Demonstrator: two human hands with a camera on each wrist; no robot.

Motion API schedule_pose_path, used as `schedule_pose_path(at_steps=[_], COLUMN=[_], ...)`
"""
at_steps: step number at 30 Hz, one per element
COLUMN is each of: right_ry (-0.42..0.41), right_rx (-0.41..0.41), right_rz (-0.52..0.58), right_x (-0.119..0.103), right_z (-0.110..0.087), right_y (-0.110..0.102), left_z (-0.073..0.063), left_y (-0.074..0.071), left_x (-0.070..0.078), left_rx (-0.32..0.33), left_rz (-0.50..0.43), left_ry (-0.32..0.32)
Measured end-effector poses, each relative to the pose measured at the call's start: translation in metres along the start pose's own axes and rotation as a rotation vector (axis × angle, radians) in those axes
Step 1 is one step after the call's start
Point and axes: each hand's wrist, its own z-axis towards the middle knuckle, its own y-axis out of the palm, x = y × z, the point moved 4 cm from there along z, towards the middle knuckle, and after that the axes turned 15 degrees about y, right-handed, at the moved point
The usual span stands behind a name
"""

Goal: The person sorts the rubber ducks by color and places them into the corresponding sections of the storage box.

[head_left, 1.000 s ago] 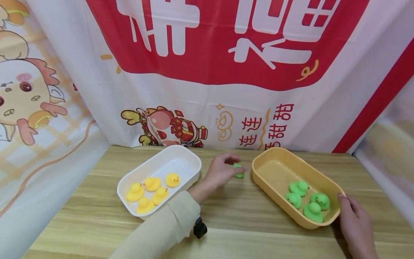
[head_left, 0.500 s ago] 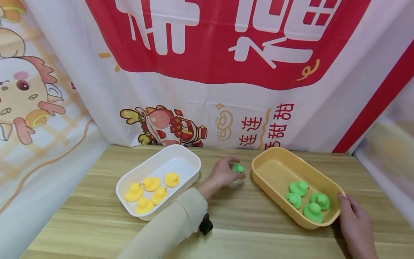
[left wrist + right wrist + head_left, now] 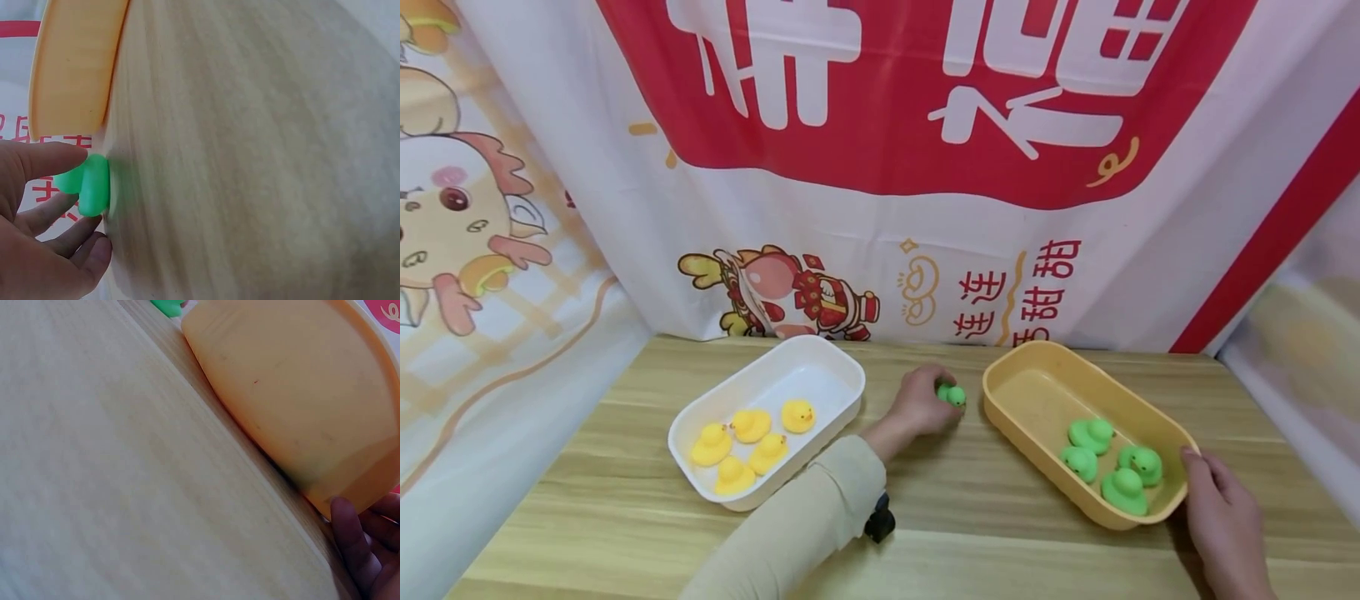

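Between the two plastic tubs, my left hand [image 3: 922, 402] pinches a small green rubber duck [image 3: 953, 396] low over the table. In the left wrist view, the thumb and fingers lie on opposite sides of this duck [image 3: 95, 185]. My right hand [image 3: 1223, 521] holds the near right end of the orange-yellow tub [image 3: 1037, 437], its fingertips at the rim. Several green ducks [image 3: 1125, 492] sit inside that tub, gathered toward the right hand. The right wrist view shows fingers [image 3: 351, 534] against the outer wall of the tub [image 3: 294, 394].
On the left stands a white tub [image 3: 820, 358] with several yellow rubber ducks [image 3: 751, 426] in it. The wooden table [image 3: 985, 517] ends at a printed curtain [image 3: 887, 225] behind both tubs. My left sleeve [image 3: 805, 517] passes close to the white tub.
The fingers of my left hand have drawn in around the green duck, which has turned slightly. My right hand and both tubs have stayed nearly where they were.
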Motion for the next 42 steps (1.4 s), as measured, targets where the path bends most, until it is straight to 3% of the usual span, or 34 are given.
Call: schedule_pose_path(at_steps=[3,20,32,37,42], right_ry=[0.007,-0.006,-0.014,-0.011,-0.012], right_rx=[-0.012,-0.007,-0.002,0.007,0.022], right_rz=[0.008,-0.001,-0.008,0.001,0.009], right_x=[0.0,0.0,0.002,0.002,0.003], right_z=[0.0,-0.002,0.0,0.001,0.001], right_y=[0.0,0.0,-0.001,-0.001,-0.001], left_z=[-0.005,-0.012,-0.013,-0.014,-0.013], left_y=[-0.005,-0.001,0.0,0.0,-0.001], left_x=[0.009,0.007,0.007,0.007,0.006], left_rx=[0.002,0.01,0.023,0.026,0.047], left_rz=[0.011,0.06,0.066,0.052,-0.032], left_ry=[0.006,0.018,0.093,0.106,0.063])
